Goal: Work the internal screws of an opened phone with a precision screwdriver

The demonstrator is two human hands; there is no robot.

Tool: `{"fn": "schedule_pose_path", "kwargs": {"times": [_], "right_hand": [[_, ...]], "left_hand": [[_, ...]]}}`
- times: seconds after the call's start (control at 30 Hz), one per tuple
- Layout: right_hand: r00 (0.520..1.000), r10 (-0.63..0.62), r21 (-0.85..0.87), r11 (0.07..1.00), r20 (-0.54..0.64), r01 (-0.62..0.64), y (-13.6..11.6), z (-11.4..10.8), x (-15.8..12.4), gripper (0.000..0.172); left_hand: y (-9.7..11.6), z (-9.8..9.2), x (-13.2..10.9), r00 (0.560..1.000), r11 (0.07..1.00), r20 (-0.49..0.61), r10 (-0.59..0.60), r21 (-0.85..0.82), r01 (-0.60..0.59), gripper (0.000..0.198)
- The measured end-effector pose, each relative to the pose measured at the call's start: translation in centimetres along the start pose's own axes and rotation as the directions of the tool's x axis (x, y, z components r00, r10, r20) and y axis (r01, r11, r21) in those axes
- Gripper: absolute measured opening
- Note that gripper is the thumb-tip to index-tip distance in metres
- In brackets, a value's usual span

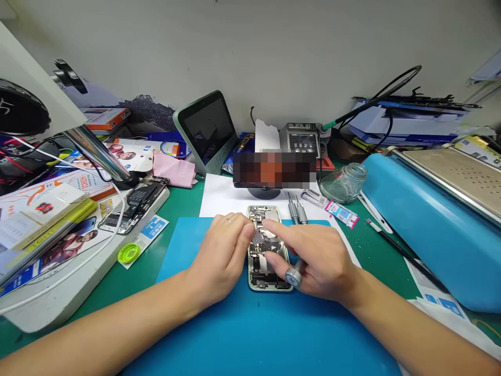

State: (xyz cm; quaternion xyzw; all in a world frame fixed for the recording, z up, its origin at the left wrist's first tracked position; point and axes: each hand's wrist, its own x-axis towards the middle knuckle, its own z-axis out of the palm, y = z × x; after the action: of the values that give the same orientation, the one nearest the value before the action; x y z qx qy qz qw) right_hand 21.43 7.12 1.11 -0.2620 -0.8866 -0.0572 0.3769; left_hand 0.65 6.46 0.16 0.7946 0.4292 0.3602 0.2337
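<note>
An opened phone (260, 266) with its inner parts showing lies upright on the blue mat (250, 334). Along the phone's left edge rests my left hand (227, 253), its fingers curled and pressed together near the upper part; what they hold, if anything, is hidden. My right hand (319, 256) is over the right side of the phone, with the index finger and thumb apart above the inner parts. A grey screwdriver (294, 277) is held against the palm by its other fingers. Two more screwdrivers (297, 210) lie beyond the phone.
Behind stand a small dark screen (209, 125), a soldering station (303, 141) and a glass jar (344, 183). Another opened phone (136, 203) and boxes (47, 209) are at left, beside a metal stand (102, 156). A large blue case (422, 224) is at right.
</note>
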Motion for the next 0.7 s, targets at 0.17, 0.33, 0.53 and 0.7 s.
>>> {"fn": "schedule_pose_path", "kwargs": {"times": [0.17, 0.33, 0.53, 0.7], "right_hand": [[0.998, 0.010, 0.039, 0.999, 0.057, -0.012, -0.19, -0.12, 0.07, 0.031], [0.997, 0.020, 0.061, 0.998, 0.075, -0.024, -0.34, -0.13, 0.12, 0.028], [0.996, 0.037, 0.070, 0.997, 0.082, -0.043, -0.24, 0.02, -0.03, 0.023], [0.998, 0.048, 0.045, 0.998, 0.048, -0.051, -0.17, -0.05, -0.06, 0.022]], "left_hand": [[-0.12, 0.12, 0.10, 0.999, 0.999, 0.034, 0.031, -0.022, -0.031, 0.034], [-0.18, 0.07, 0.10, 0.997, 0.997, 0.064, 0.050, -0.058, -0.046, 0.037], [-0.03, -0.04, -0.02, 0.996, 0.994, 0.081, 0.039, -0.108, -0.030, 0.037], [0.20, -0.32, -0.05, 0.997, 0.988, 0.077, 0.006, -0.156, 0.006, 0.034]]}}
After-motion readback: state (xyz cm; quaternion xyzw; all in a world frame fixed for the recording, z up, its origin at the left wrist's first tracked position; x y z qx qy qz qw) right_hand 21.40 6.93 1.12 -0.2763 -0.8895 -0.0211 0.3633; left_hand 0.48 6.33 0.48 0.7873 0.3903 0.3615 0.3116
